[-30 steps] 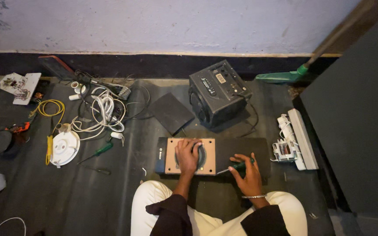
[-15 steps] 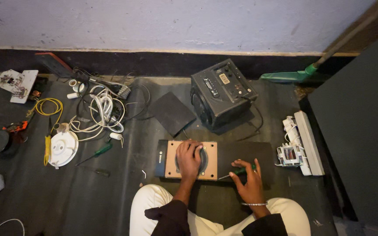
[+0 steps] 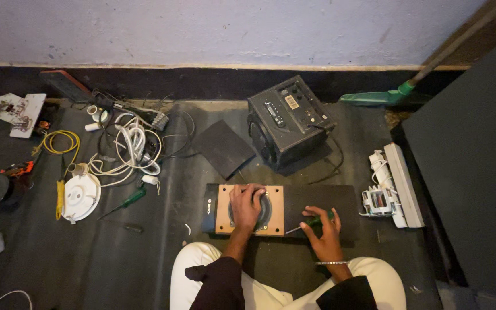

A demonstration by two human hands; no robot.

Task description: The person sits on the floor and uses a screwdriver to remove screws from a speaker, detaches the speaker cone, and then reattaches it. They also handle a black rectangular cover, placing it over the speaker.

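Left hand: palm down, fingers spread flat over round speaker cone; grip apart, clamped on nothing.
Right hand: grip closed around green-handled screwdriver, shaft pointing left toward wooden panel.
Wooden panel: lying flat on long black board on floor, just ahead of crossed legs in white trousers.
Black amplifier box: behind board, tilted, near wall.
Dark square plate: left of amplifier box, flat on floor.
White cable tangle: far left, well apart from hands.
Second green screwdriver: on floor near round white fitting.
White power strip: right of board.
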